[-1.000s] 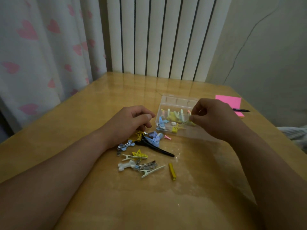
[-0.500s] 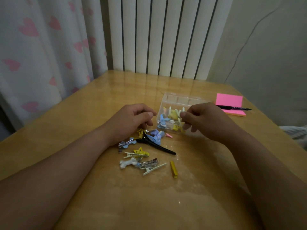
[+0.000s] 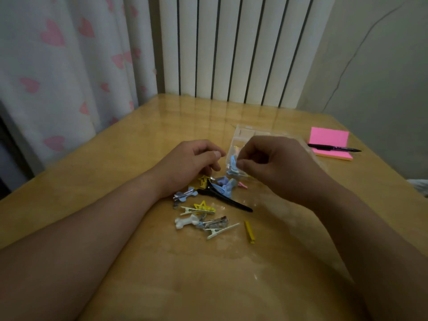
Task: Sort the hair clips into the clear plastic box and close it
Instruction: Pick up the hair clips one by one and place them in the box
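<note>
Fingers (image 3: 242,162) of right hand (image 3: 275,165) curled, thumb and index pinched together; cannot tell if a clip is between them. Left hand (image 3: 192,163) curled too, thumb on index, nothing seen in it, resting on the pile's far edge. One wooden table (image 3: 208,286). One heart-print curtain (image 3: 58,77) on the left. One clear plastic box (image 3: 240,135), lid open, mostly hidden behind the right hand, blue clip (image 3: 232,165) visible inside. One pink sticky pad (image 3: 328,137), one black pen (image 3: 333,148) across it. Roughly ten loose hair clips (image 3: 208,212), overlapping: long black clip (image 3: 229,201) on top, yellow bar clip (image 3: 249,231) apart.
</note>
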A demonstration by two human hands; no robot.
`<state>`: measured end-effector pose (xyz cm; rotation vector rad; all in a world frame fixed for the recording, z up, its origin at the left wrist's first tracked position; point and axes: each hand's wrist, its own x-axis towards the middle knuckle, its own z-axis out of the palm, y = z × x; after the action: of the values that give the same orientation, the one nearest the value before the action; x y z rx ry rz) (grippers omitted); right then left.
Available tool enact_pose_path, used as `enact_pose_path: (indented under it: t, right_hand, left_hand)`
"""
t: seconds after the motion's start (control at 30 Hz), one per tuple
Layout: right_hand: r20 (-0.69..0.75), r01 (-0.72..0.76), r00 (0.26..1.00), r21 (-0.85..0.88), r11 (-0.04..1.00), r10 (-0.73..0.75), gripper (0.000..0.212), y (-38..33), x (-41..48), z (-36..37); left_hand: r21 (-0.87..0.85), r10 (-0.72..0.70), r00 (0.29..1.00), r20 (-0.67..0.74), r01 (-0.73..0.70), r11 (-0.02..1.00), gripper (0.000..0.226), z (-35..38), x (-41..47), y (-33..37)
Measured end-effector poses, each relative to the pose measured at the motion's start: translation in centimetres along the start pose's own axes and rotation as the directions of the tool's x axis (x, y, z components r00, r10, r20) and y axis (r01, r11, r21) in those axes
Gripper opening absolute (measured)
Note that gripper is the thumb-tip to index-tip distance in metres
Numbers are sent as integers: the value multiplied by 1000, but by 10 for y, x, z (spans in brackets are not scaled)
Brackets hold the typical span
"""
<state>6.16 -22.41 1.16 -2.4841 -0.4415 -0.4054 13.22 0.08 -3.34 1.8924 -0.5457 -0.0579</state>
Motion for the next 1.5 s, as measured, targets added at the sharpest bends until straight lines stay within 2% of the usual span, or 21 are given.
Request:
enact_pose_path:
  t: [0.3,0.4,0.57,0.7,0.77,0.97,1.07,1.17,1.3,1.37,1.5]
  right_hand:
    - [335,163,930,-6,987,-152,19,-31,-11,28]
    - [382,174,912,-29,984,-150,21,-33,-12,32]
    - [400,265,898,-161,951,-182,28,-40,-13,34]
    - [389,281,899,-161,946,-201,21,-38,-12,34]
    - [375,247,910,-147,958,-177,14,-35,-10,32]
    - [303,136,945,-33,990,-120,12,-26,-8,27]
    - [195,68,978,41,997,-75,13,-18,-3,16]
    - [12,-13,1000,87,996,12,18,-4,4,-2]
    - [-152,-183,968,103,978,198,18,27,7,-32]
    - [-133,-242,959,67,968,249,13,40,7,-37]
    - [-3,-303,953,-13,953,303,8,48,6,-27]
  left_hand:
    - [-57,1,1000,9,-1,998,20,-1,2,-2]
    - [-54,-6,1000,8,7,999,20,-2,2,-2]
    - [-61,-9,1000,6,9,998,20,-1,3,-3]
    - [-55,-4,1000,7,4,998,20,-1,3,-3]
    - [-52,-1,1000,10,1,999,20,-2,3,-3]
    - [-41,9,1000,-5,-9,999,19,-1,1,-1]
    - [-32,13,1000,0,-13,999,19,-2,2,-2]
    - [-30,0,1000,2,0,1000,19,-1,2,-2]
    - [-20,-12,1000,0,12,1000,21,0,1,-1]
    - [-25,-15,1000,-3,15,1000,21,0,1,-1]
    - [-24,-17,1000,-1,17,1000,21,0,1,-1]
